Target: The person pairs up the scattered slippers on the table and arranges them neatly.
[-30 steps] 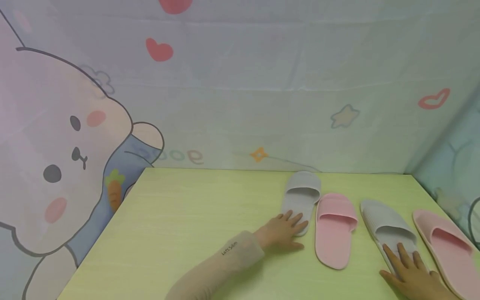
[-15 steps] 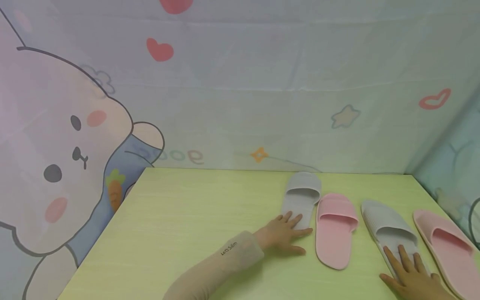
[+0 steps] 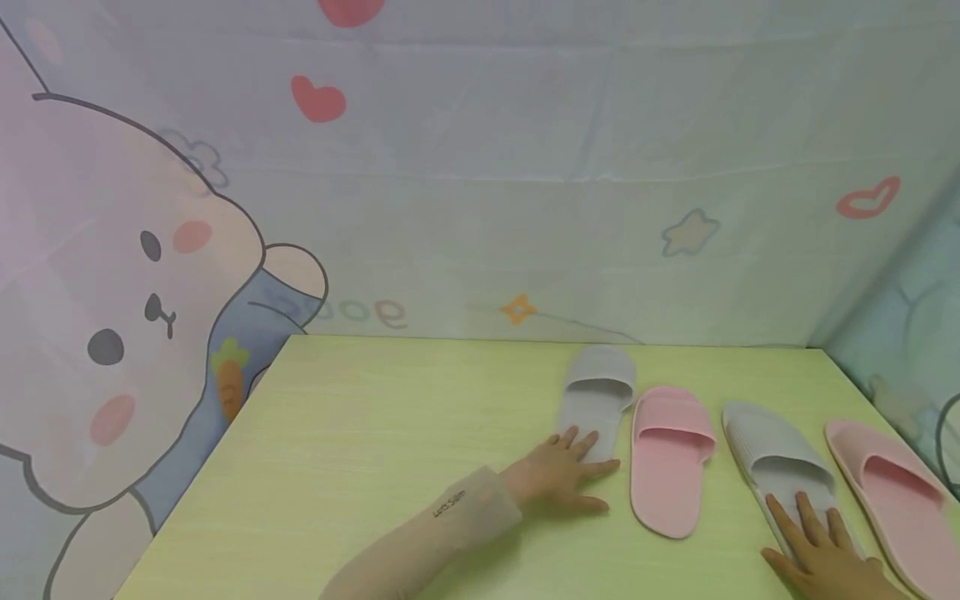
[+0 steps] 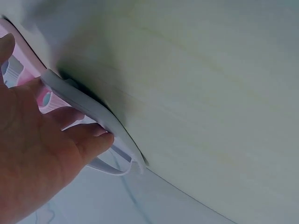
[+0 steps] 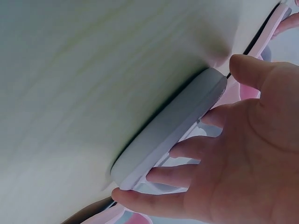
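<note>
In the head view, the spread left hand rests its fingertips on the heel half of a grey slipper at the table's back. The left wrist view shows the fingers over that slipper's edge. A pink slipper lies just right of it, a narrow gap between them. Farther right, the right hand lies with fingers extended over the insole of a second grey slipper, its thumb out past the left edge. A second pink slipper lies beside that hand at the far right.
The pale yellow-green table ends at a hanging cloth printed with hearts, stars and a cartoon animal. Another cloth hangs along the right side, with a dark curved line near the frame's edge.
The left grey slipper has shifted slightly left with the left hand, opening a small gap to the pink slipper. The left fingers have spread wider. The right hand has barely moved.
</note>
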The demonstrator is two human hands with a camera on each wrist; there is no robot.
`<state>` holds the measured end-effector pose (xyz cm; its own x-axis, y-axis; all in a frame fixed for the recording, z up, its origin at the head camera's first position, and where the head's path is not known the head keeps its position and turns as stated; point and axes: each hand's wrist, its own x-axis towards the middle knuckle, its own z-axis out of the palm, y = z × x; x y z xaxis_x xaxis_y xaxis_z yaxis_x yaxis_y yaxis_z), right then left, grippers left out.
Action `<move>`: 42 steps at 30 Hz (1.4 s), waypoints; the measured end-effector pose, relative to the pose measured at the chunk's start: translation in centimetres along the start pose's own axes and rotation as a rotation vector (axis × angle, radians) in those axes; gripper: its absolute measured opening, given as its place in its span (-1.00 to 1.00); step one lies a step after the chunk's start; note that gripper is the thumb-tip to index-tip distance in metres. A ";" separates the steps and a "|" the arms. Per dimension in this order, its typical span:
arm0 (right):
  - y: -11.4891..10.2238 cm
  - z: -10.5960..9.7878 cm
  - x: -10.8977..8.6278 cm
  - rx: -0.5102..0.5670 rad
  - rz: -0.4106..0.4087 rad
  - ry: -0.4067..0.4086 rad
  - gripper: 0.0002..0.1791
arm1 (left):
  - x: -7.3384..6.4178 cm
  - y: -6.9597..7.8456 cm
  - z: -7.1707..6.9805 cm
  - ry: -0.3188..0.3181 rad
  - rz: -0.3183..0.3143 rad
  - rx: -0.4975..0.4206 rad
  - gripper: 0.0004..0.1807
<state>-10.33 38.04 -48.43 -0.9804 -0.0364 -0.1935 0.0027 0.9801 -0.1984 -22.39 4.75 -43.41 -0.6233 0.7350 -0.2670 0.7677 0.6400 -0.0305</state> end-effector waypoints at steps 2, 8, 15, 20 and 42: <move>0.2 0.2 0.0 -0.003 -0.008 0.020 -0.16 | -0.1 0.0 0.1 -0.002 -0.007 -0.010 -0.30; 0.7 0.5 0.1 -0.009 -0.022 0.050 -0.22 | -0.8 0.2 0.1 0.001 -0.031 -0.053 -0.30; 0.9 0.5 0.3 -0.025 -0.020 0.051 -0.23 | -1.6 0.3 0.1 -0.002 -0.043 -0.072 -0.31; 0.8 0.4 0.4 -0.022 -0.012 0.048 -0.20 | -2.2 0.3 0.2 -0.009 -0.066 -0.099 -0.31; -1.0 -1.3 0.4 -0.073 -0.041 0.132 -0.20 | -3.8 0.4 0.0 -0.058 -0.132 -0.157 -0.32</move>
<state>-10.96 37.26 -47.02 -0.9968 -0.0550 -0.0574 -0.0471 0.9901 -0.1319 -19.71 2.18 -42.44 -0.7039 0.6312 -0.3257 0.6446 0.7603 0.0805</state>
